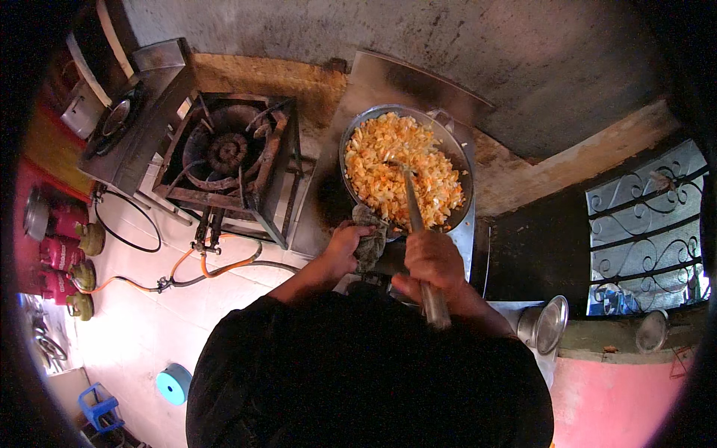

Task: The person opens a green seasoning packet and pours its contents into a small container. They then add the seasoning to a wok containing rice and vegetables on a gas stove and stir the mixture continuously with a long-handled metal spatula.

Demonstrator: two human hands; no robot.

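A large metal wok (348,185) sits before me, filled with chopped orange and pale food (392,140). My left hand (344,243) grips a grey cloth (369,238) at the wok's near left rim; any handle under the cloth is hidden. In my right hand (434,260) is the long handle of a metal spatula or ladle (413,204). The tool slants across the near rim, and its head is mostly buried in the food. The butt end of the handle points back toward my body.
Left of the wok stands a gas burner (227,148) on a square metal frame. Orange and black hoses (218,274) run over the pale floor tiles toward several pink gas cylinders (61,252). A turquoise round stool (173,383) is behind left. Metal pots (552,325) stand at right.
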